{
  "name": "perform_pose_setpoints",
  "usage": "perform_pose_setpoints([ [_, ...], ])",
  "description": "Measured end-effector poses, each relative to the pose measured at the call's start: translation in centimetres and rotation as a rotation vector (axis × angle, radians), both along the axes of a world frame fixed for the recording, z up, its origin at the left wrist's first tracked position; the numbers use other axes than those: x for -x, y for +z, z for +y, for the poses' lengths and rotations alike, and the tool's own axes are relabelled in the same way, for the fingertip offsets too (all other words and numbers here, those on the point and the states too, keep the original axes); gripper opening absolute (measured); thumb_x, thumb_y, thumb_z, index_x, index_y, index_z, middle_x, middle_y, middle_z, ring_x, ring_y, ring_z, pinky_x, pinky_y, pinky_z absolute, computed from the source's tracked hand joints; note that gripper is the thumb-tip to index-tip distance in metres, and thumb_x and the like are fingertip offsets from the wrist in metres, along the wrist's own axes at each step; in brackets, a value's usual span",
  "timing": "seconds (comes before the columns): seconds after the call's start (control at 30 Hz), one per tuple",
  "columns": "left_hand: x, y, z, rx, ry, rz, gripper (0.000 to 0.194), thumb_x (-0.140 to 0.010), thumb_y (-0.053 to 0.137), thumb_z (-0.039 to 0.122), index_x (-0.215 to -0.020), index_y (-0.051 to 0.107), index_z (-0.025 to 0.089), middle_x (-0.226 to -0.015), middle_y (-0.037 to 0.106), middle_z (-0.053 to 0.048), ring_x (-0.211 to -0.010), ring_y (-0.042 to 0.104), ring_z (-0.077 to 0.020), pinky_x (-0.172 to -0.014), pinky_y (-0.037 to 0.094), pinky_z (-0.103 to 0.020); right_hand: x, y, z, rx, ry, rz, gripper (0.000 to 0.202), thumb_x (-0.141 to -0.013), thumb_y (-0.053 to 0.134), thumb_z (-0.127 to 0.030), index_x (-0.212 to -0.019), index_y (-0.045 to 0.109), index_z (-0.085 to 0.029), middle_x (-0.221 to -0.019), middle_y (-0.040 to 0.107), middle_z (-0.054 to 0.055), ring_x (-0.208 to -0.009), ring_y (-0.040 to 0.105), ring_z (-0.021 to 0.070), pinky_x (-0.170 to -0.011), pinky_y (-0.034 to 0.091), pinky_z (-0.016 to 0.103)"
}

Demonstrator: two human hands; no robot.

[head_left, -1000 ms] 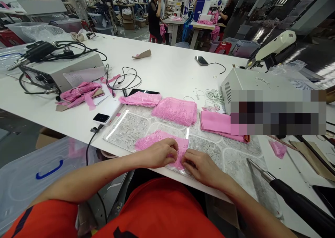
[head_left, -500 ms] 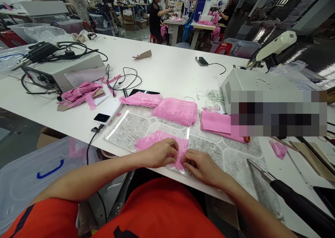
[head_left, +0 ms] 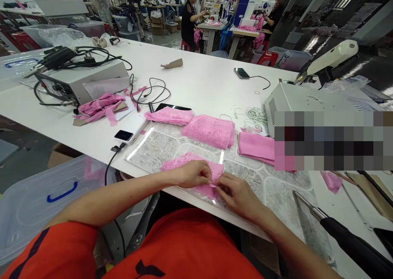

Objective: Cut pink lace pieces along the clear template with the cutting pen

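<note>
The left hand [head_left: 193,174] and right hand [head_left: 235,191] pinch the pink lace piece [head_left: 176,161] near its right end, its length running leftward.

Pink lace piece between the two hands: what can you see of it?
The lace piece is thin, soft-looking pink fabric with a fine raised pattern. It lies mostly flat near the front edge of a grey stone-patterned mat, with a small fold lifted at the fingertips. The left hand and right hand pinch it there, close together. The left hand and forearm hide part of it, so its full outline can't be told.
</note>
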State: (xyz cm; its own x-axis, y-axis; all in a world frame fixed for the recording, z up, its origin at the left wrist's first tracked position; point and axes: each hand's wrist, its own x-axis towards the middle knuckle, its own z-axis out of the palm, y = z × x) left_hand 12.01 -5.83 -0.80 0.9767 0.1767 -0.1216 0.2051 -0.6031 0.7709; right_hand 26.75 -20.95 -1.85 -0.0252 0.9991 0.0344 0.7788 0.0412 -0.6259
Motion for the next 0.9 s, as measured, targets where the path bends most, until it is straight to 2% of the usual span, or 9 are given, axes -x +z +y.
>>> perform_pose_setpoints([
  [0.13,0.2,0.2,-0.1,-0.030,0.004,0.007,0.004,-0.079,0.067,0.011,-0.079,0.066,0.014,-0.085,0.062,-0.001,-0.079,0.059,-0.0127,-0.069,0.045,-0.020,-0.7,0.1,0.4,0.024,-0.014,0.096,0.019,-0.090,0.050,-0.026,-0.074,0.058,-0.019,-0.074,0.059,0.003,-0.065,0.050,0.0125,-0.058,0.039,0.026],
  [0.27,0.5,0.5,-0.5,-0.102,0.018,0.002,0.026,-0.074,0.078,0.023,-0.095,0.064,0.016,-0.095,0.062,-0.003,-0.088,0.059,-0.0183,-0.077,0.046,-0.027,-1.0,0.6,0.8,0.068,-0.049,0.171,0.020,-0.087,0.051,-0.028,-0.071,0.058,-0.019,-0.068,0.057,0.000,-0.063,0.049,0.0120,-0.059,0.038,0.026],
  [0.47,1.3,0.9,-0.2,-0.191,0.024,-0.006,0.027,-0.074,0.075,0.013,-0.099,0.064,0.016,-0.110,0.059,-0.008,-0.106,0.056,-0.0233,-0.091,0.045,-0.034,-1.5,1.3,1.4,0.107,-0.097,0.275,0.025,-0.087,0.052,-0.033,-0.067,0.057,-0.019,-0.067,0.055,0.000,-0.062,0.046,0.0115,-0.057,0.036,0.026],
  [0.77,4.2,2.0,1.7,-0.293,0.066,-0.008,0.024,-0.078,0.071,0.017,-0.100,0.062,0.018,-0.114,0.058,-0.006,-0.107,0.057,-0.0218,-0.094,0.046,-0.033,-1.9,2.3,2.0,0.063,-0.134,0.345,0.024,-0.087,0.053,-0.039,-0.077,0.063,-0.020,-0.078,0.062,0.003,-0.067,0.052,0.0128,-0.059,0.041,0.026],
  [0.9,5.5,1.8,2.4,-0.337,0.069,-0.020,0.032,-0.078,0.070,0.017,-0.109,0.062,0.018,-0.120,0.058,-0.009,-0.111,0.056,-0.0245,-0.097,0.044,-0.037,-1.8,2.4,2.3,0.092,-0.174,0.360,0.023,-0.087,0.050,-0.040,-0.080,0.061,-0.020,-0.066,0.061,0.000,-0.057,0.052,0.0120,-0.055,0.041,0.026],
])
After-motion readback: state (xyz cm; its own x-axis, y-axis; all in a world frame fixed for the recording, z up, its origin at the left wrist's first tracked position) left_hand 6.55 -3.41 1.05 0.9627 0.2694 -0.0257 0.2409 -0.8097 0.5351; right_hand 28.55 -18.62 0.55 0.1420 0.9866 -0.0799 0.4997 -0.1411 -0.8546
